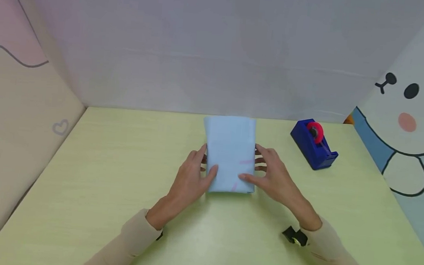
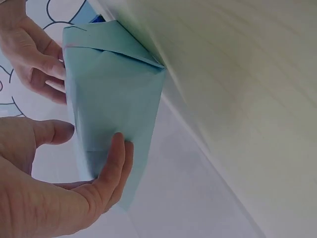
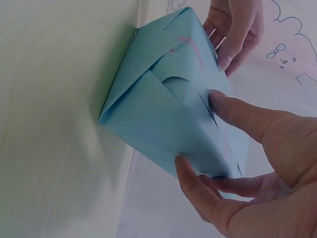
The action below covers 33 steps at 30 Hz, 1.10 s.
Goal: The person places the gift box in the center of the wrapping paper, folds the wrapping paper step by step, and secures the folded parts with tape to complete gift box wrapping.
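A light blue paper-wrapped package (image 1: 229, 151) with a few pink marks is at the middle of the table in the head view. My left hand (image 1: 189, 177) grips its left side, thumb over the top edge and fingers along the side. On the opposite side my right hand (image 1: 276, 176) holds it the same way. In the right wrist view, the near end of the package (image 3: 148, 94) shows folded paper flaps with a slanting crease. From the left wrist, the paper (image 2: 131, 183) narrows to a loose point past the fingers.
A blue tape dispenser (image 1: 313, 145) with a pink-red roll stands at the back right of the pale table (image 1: 126, 154). Printed cloth panels (image 1: 404, 136) border the table at the left, back and right. A black strap piece (image 1: 295, 236) sits at the right wrist.
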Motion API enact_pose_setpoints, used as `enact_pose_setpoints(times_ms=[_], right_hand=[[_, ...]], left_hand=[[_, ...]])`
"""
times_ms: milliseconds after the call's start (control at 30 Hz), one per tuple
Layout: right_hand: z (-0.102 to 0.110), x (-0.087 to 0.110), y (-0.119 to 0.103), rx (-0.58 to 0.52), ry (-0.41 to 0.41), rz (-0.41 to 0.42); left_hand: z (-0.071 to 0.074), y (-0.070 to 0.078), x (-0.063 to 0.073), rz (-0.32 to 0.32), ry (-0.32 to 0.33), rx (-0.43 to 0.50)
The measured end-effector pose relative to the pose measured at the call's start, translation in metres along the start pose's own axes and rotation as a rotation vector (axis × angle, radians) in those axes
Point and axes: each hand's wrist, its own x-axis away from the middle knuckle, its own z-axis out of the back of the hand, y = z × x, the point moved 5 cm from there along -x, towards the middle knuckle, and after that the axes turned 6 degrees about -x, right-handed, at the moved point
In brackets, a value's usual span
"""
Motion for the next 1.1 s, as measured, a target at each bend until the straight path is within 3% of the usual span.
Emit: enact_pose_setpoints(times_ms=[300, 767, 1100], right_hand=[[0.0027, -0.0007, -0.0028, -0.022, 0.010, -0.012], [0.0073, -0.0010, -0.0054, -0.032, 0.055, -0.018], [0.0101, 0.0007, -0.0071, -0.032, 0.031, -0.037]], left_hand=[[0.0026, 0.0023, -0.0019, -0.046, 0.048, 0.042], [0.0074, 0.0051, -0.0018, -0.040, 0.104, 0.043], [0.0104, 0.0065, -0.0029, -0.019, 0.116, 0.072]])
